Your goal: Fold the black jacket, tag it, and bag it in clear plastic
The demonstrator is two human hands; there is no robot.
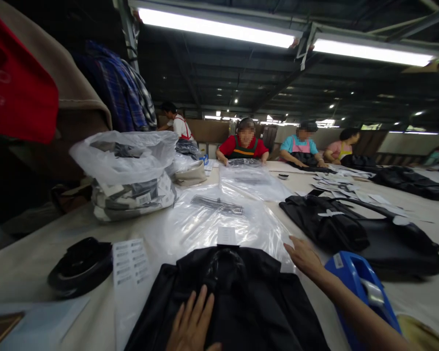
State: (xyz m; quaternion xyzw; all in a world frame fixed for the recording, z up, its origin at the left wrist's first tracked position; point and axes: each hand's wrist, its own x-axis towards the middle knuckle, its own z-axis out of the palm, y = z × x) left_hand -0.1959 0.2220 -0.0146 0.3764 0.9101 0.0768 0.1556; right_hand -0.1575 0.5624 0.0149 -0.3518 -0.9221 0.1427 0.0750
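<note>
Table (40, 253), black garment (237, 297) beneath left hand (192, 321), beside right hand (305, 258).

Hands: two, left hand (192, 324) and right hand (304, 257)
Black garments: three near (more lie far off)
Co-workers: four seated across the table (40, 258)
Tape dispensers: one, blue (358, 285)
Label sheets: one (129, 261)
Ceiling lamps: two

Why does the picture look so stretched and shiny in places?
Head view: a wide lens bends the edges, so the ceiling light strips bow. Their glare whitens the clear plastic bag beyond the black garment. Left hand and right hand look oversized, being close. The faces across the table are blurred.
</note>
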